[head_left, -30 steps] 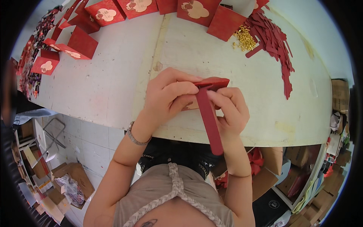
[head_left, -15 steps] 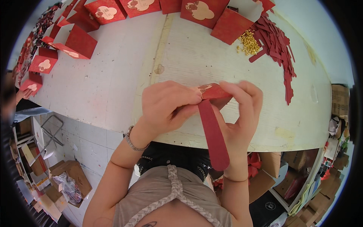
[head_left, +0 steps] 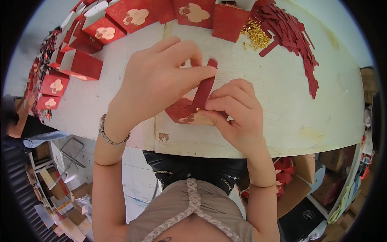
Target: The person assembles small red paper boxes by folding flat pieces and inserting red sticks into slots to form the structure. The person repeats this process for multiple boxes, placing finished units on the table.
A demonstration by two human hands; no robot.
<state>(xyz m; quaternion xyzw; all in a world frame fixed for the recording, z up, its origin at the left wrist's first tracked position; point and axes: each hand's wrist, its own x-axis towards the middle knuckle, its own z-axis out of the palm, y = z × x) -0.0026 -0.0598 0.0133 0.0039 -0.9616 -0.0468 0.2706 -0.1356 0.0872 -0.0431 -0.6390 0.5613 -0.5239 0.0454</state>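
Right hand point(head_left: 238, 111): thumb and index finger drawn together, closed on the edge of a red box point(head_left: 176, 113) at the lower end of a dark red strip point(head_left: 203, 92); remaining fingers bent behind. A small gold fastener point(head_left: 197, 109) shows at the strip's lower end, just beside the right thumb and index tips.

Left hand point(head_left: 155, 82): thumb against the strip near its upper end, other fingers curled, a small gap visible between index and thumb. Cannot tell whether the strip is pinched. A bracelet point(head_left: 109, 137) circles the left wrist.

Strip rises from the box, leaning slightly right. Box sits between the hands, near the front edge of the bench point(head_left: 306, 121); whether it rests on the surface cannot be told. A pale motif is partly visible on its near face.

Farther out, on the bench: loose gold fasteners point(head_left: 256, 37) in a heap, beside a spread of dark red strips point(head_left: 288, 36) at far right. Open red boxes point(head_left: 230, 24) stand along the far side and curve down the left. Outermost, at left: another person's forearm point(head_left: 19, 123), beside the bench.
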